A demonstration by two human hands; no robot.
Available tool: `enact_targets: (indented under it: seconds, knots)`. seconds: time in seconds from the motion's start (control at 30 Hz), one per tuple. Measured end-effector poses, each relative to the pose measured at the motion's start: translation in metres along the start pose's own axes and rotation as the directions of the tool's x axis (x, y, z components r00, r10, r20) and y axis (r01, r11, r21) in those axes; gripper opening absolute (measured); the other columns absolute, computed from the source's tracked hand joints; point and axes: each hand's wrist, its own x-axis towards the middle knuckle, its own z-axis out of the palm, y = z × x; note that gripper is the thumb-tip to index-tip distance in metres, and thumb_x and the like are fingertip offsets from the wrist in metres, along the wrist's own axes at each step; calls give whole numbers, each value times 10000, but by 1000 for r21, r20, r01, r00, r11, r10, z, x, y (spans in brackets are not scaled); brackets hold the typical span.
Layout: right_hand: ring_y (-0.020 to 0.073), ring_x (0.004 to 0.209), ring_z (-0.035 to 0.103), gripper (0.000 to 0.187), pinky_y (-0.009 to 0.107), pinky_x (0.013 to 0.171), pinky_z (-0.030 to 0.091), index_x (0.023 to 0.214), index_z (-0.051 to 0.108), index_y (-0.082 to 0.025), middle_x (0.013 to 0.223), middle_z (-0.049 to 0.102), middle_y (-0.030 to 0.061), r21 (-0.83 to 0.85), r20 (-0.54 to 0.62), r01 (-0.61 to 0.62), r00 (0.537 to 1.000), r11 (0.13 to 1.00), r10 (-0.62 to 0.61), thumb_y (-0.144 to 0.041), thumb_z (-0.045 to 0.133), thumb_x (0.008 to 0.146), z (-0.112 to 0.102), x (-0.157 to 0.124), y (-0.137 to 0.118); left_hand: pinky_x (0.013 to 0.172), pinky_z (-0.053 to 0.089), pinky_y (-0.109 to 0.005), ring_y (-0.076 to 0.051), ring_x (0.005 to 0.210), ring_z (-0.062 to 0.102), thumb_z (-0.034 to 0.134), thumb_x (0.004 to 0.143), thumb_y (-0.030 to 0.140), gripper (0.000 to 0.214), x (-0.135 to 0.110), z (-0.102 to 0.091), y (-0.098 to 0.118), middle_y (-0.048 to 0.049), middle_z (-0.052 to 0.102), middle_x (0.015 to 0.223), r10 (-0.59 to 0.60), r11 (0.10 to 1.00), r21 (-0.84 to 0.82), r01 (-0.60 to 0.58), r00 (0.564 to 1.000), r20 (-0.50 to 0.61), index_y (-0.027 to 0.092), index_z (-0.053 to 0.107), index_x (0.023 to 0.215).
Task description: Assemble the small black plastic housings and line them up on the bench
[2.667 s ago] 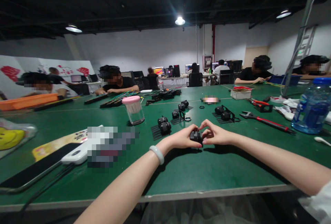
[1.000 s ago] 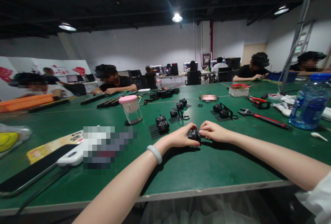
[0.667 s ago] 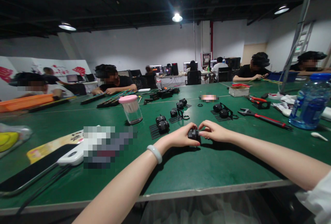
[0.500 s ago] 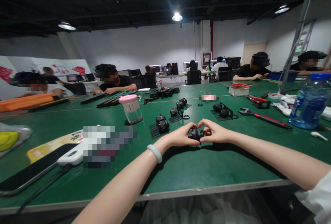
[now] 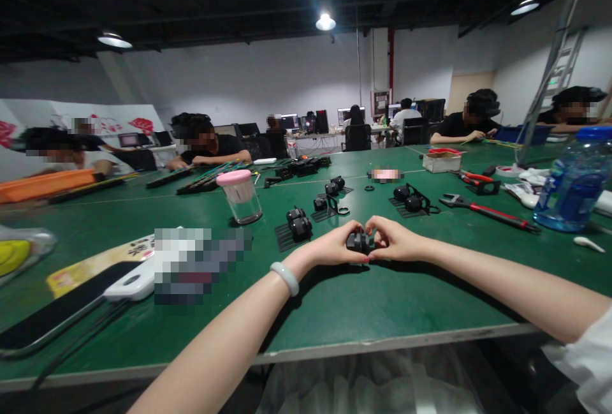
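No wording, brand or number can be read. Marks noted as follows. Dark characters stand on the yellow card (image 5: pixel 76 279) lying on the green table (image 5: pixel 382 312); too blurred to decipher. Printing on the blue-capped bottle (image 5: pixel 568 191) at right is illegible. Red motifs (image 5: pixel 141 125) are on the white partition (image 5: pixel 29 117) at far left; no lettering is distinguishable. Markings on the far wall cabinet (image 5: pixel 381 103) and content on the monitors (image 5: pixel 289 122) are too small to read.
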Motion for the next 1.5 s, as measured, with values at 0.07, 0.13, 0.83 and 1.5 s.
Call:
enact_targets:
  seconds: [0.07, 0.13, 0.83, 1.5]
  knots:
    - [53, 503, 367, 390, 173, 461, 303, 869, 408, -186, 661, 393, -53, -17, 0, 6, 1000, 1000, -6, -280, 648, 576, -1, 0, -1, 652, 363, -236, -157, 782, 463, 589, 584, 447, 537, 0, 0, 0, -2, 485, 876, -2, 1000, 2, 2, 1000, -2, 180, 408, 1013]
    - [55, 503, 369, 391, 174, 459, 302, 869, 415, -186, 666, 399, -49, -27, 3, 2, 1000, 1000, -2, -305, 648, 578, -3, 0, -1, 656, 361, -239, -158, 783, 463, 590, 583, 436, 531, 1, 1, 0, -1, 484, 871, -3, 1000, 10, 4, 1000, -7, 178, 412, 1011]
    - [101, 579, 434, 365, 229, 539, 354, 941, 473, -162, 770, 474, 19, -190, -9, -14, 1000, 982, 12, -414, 534, 684, -5, -6, 3, 628, 347, -225, -148, 758, 459, 583, 583, 435, 528, 6, 3, 0, 9, 479, 851, -24, 999, 36, 24, 1000, 3, 176, 412, 1011]
    - [191, 925, 420, 389, 323, 775, 405, 1002, 423, -184, 1002, 396, 80, -311, -83, 249, 954, 917, -288, -164, 569, 642, 2, -8, -3, 660, 347, -238, -153, 769, 460, 571, 596, 456, 529, 6, 2, -3, 0, 479, 884, 19, 997, 68, -19, 1000, -8, 171, 412, 1012]
